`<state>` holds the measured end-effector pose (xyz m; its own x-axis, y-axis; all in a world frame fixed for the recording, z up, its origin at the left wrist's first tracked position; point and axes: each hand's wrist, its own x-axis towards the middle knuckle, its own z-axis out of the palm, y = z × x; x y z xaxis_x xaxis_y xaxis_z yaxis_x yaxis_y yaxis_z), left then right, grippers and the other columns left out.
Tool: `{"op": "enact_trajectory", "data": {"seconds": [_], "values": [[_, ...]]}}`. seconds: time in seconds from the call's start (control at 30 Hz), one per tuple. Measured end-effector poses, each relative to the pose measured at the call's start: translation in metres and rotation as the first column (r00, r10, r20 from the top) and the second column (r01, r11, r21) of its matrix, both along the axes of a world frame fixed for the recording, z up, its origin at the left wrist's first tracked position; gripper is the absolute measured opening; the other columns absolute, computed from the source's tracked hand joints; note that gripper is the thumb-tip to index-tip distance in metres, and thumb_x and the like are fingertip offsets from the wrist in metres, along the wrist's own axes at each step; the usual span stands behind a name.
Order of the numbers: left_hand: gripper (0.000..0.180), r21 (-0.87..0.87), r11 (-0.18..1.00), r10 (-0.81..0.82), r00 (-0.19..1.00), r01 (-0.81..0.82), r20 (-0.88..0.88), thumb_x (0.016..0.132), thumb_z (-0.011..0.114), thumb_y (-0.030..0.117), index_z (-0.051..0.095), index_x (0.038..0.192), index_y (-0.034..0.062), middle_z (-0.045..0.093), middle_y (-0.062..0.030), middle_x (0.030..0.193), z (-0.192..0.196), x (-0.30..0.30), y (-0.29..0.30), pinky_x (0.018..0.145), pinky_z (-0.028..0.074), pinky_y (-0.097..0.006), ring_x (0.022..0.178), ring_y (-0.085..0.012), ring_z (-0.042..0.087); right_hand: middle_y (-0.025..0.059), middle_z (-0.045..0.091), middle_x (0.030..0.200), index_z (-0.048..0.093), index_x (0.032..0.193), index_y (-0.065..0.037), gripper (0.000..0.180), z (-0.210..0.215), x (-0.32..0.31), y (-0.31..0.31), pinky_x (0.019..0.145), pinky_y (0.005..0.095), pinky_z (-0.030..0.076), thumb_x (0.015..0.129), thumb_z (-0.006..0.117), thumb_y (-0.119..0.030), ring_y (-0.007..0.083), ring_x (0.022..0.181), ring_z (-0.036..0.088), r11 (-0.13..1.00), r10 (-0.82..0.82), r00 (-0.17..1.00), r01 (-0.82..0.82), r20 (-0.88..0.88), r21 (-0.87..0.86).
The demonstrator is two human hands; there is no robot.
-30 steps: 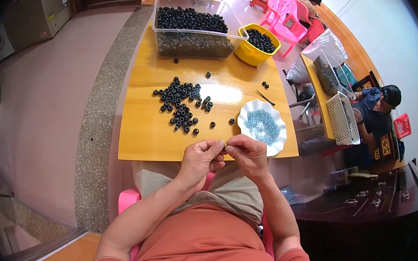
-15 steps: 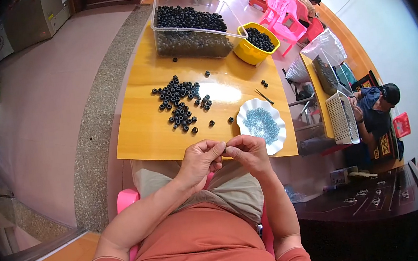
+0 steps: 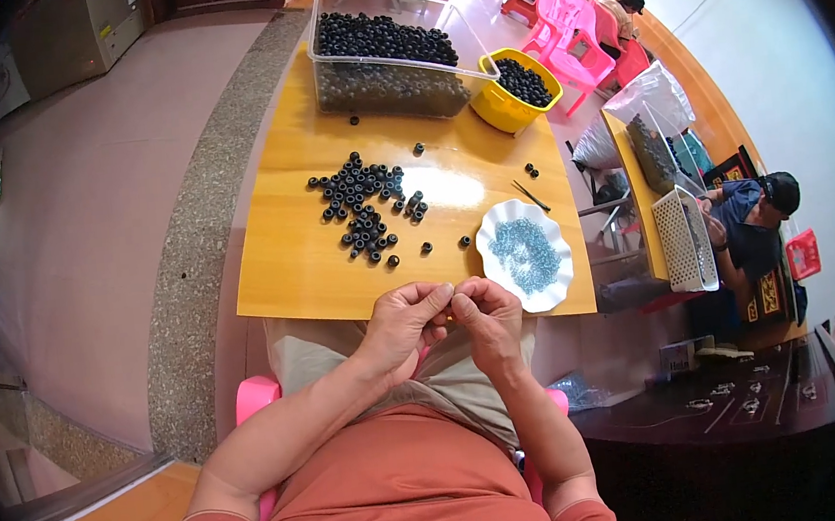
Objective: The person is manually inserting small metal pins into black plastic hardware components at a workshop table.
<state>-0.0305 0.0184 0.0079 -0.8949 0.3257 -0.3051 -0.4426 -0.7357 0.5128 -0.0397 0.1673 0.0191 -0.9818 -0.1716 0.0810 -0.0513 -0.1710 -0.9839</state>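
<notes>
My left hand (image 3: 404, 330) and my right hand (image 3: 492, 329) meet over my lap at the table's front edge. Both are closed in a pinch, fingertips almost touching. Whatever sits between them is too small and covered to name; a tiny orange spot shows below the fingertips. Just beyond lies a loose cluster of small black ring-shaped pieces (image 3: 362, 183), with several strays around it. To the right of my right hand, a white scalloped dish (image 3: 563, 272) holds small clear bluish beads (image 3: 525, 253). Dark tweezers (image 3: 531, 195) lie behind the dish.
A clear plastic bin (image 3: 391, 87) full of black pieces stands at the table's (image 3: 287, 263) far side, beside a yellow basket (image 3: 504, 112) of the same. At right, another person (image 3: 750, 218) works near a white perforated basket (image 3: 677, 241). Pink chairs (image 3: 572, 40) stand farther back.
My right hand has turned, its fingers bending more upright over the pinch, and its forearm has shifted slightly left. My left hand stays nearly still. The things on the table lie as before.
</notes>
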Motion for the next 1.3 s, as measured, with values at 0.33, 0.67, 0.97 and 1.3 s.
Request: {"op": "enact_trajectory", "data": {"seconds": [0.33,0.67,0.97,1.3], "values": [[0.013,0.026,1.000,0.002,1.000,-0.002,-0.001,0.091,0.067,0.019,0.064,0.091,0.0063,0.060,0.0015,0.078,-0.004,0.001,0.002,0.058,0.046,-0.018,0.068,-0.0053,0.054,0.0048,0.062,0.083,0.066,0.090,0.001,0.008,-0.016,0.012,-0.009,0.062,0.0232,0.048,0.084,0.070,-0.001,0.0103,0.071,0.058,0.918,-0.235,0.929,0.308,-0.285,0.248],[0.012,0.007,1.000,0.029,1.000,-0.029,-0.008,0.092,0.066,0.018,0.064,0.092,0.0063,0.060,0.0015,0.080,-0.006,0.001,0.005,0.059,0.047,-0.017,0.068,-0.0048,0.055,0.0145,0.061,0.088,0.064,0.100,0.002,0.019,-0.015,0.015,-0.012,0.057,0.0288,0.049,0.082,0.069,0.002,0.0212,0.068,0.061,0.711,-0.076,0.650,0.567,-0.756,0.416],[0.011,0.140,0.986,0.094,0.995,-0.095,0.010,0.093,0.062,0.014,0.060,0.100,0.0054,0.064,-0.0033,0.092,-0.001,0.000,0.004,0.074,0.054,-0.024,0.084,-0.0114,0.062,0.0119,0.063,0.085,0.065,0.096,0.000,0.016,0.006,0.033,-0.017,0.056,0.0278,0.048,0.081,0.070,0.003,0.0188,0.065,0.061,0.696,0.006,0.669,0.531,-0.743,0.484],[0.012,0.157,0.982,0.112,0.993,-0.107,-0.021,0.094,0.061,0.015,0.060,0.101,0.0052,0.065,-0.0071,0.095,-0.006,-0.001,0.004,0.080,0.053,-0.027,0.088,-0.0133,0.062,0.0128,0.063,0.087,0.066,0.097,-0.002,0.020,0.012,0.029,-0.029,0.061,0.0375,0.052,0.077,0.067,0.001,0.0315,0.072,0.064,0.626,0.200,0.829,0.301,-0.522,0.719]]}}
